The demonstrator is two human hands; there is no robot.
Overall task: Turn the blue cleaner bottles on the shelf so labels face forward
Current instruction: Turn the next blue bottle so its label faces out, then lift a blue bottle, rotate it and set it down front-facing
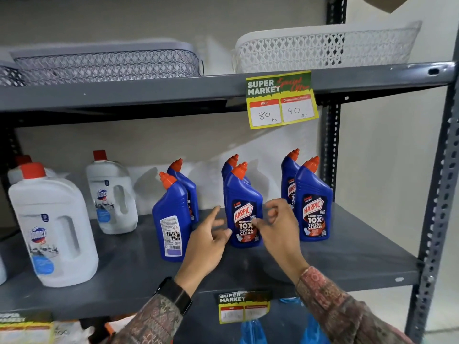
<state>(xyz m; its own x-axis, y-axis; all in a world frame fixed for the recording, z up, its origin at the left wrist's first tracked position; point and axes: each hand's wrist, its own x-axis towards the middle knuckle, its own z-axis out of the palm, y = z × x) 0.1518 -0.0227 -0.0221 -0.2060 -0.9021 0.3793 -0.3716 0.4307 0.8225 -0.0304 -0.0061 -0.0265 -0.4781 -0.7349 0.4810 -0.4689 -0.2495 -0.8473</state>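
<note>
Several blue cleaner bottles with red caps stand on the grey shelf (323, 264). The front middle bottle (242, 194) shows its Harpic label forward. The front right bottle (313, 207) also faces forward. The front left bottle (171, 219) shows its white back label. Three more stand behind: the rear left bottle (183, 180), the rear middle bottle (229, 167) and the rear right bottle (288, 177). My left hand (208, 242) is open just left of the middle bottle, fingertips near its base. My right hand (278, 224) hovers at that bottle's right side, fingers curled, holding nothing.
Three white Domex jugs stand at the left: one in front (52, 232), one behind it (19, 167), one further back (111, 194). A yellow price tag (282, 100) hangs from the upper shelf, which carries a grey basket (106, 63) and a white basket (323, 48). A steel upright (437, 194) borders the right side.
</note>
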